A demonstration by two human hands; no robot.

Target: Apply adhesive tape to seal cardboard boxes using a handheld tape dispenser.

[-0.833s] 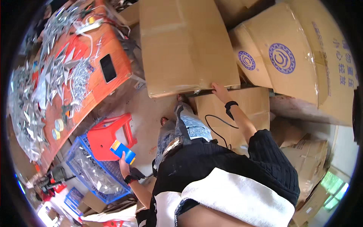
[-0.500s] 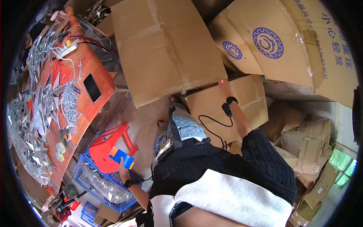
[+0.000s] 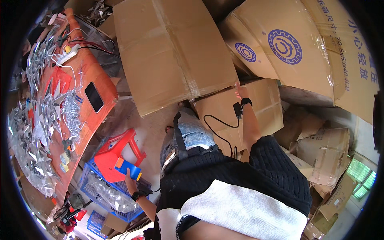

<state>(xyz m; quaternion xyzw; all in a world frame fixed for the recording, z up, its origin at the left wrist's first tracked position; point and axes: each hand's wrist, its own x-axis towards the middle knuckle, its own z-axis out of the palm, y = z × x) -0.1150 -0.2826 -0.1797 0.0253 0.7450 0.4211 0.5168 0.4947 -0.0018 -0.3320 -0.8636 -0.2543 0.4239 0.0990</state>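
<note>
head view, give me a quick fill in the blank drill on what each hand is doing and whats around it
1. The left hand holds a small box coloured blue, yellow and ____.
2. The right hand touches a large ____ box.
3. The stool beside the left hand is coloured ____.
4. A black phone lies on the ____ table.

Missing words: orange; cardboard; red; orange

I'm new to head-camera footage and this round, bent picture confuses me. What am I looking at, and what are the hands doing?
A wide fisheye camera on a person's head looks down, so straight edges bend. The dark sweater low in the picture is the person's own body. The left hand holds a blue and orange tool above a red stool. The right hand touches a large cardboard box among a stack of others. At left, an orange table carries shiny silver stars, wires and a black phone.
</note>
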